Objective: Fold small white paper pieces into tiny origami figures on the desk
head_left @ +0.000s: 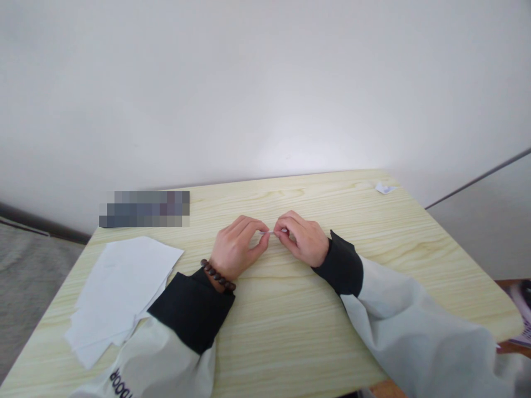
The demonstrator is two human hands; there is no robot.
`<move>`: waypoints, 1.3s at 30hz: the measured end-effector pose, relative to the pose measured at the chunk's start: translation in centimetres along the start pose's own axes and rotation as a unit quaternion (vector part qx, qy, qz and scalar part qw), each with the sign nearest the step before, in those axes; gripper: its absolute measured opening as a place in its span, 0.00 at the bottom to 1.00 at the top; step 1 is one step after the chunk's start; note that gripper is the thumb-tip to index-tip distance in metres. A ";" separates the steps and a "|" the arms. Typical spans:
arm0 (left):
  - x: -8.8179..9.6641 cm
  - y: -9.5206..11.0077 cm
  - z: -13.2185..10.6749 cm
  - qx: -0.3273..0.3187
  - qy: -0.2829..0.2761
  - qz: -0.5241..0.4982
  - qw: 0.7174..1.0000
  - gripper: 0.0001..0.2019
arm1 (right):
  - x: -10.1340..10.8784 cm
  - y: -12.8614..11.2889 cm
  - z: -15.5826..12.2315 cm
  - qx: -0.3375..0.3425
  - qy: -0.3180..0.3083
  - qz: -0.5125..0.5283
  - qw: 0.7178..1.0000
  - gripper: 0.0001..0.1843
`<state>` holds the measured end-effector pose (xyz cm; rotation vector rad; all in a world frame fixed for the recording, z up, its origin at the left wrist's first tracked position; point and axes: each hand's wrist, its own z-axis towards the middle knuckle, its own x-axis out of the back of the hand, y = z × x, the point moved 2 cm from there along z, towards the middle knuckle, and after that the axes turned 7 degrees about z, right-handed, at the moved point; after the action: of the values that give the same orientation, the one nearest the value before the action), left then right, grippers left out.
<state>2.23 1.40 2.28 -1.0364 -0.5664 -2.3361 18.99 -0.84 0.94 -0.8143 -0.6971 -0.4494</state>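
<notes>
Over the middle of the table, my left hand (pixel 236 246) pinches one end of a thin whitish strip (pixel 271 232) between thumb and fingertips. Facing it from the right, my right hand (pixel 305 239) grips the other end in the same kind of pinch. Only a short piece of the strip shows in the small gap between the hands. Its kind cannot be made out, though it could be paper. A dark beaded bracelet circles my left wrist.
Several overlapping white paper sheets (pixel 124 276) lie left of my left forearm. A blurred-out dark object (pixel 145 210) sits at the table's back left. A small crumpled white scrap (pixel 384 188) rests at the back right. The pale wood-grain table (pixel 274 331) meets a white wall (pixel 265 83).
</notes>
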 end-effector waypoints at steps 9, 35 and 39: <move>-0.1 0.0 0.0 -0.003 -0.003 -0.012 1.000 0.05 | 0.0 0.0 0.1 -0.007 -0.010 0.005 1.000 0.05; -0.5 -0.8 -0.5 0.052 -0.042 -0.042 0.997 0.06 | 0.0 0.6 -0.1 -0.038 0.067 0.097 0.992 0.08; -0.5 -0.7 -0.4 0.054 -0.039 -0.037 0.997 0.05 | 0.0 0.6 -0.1 -0.035 0.071 0.091 0.993 0.07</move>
<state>1.82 1.84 1.53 -1.0767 -0.7643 -2.3085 19.34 -0.54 0.58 -0.8938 -0.4736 -0.3647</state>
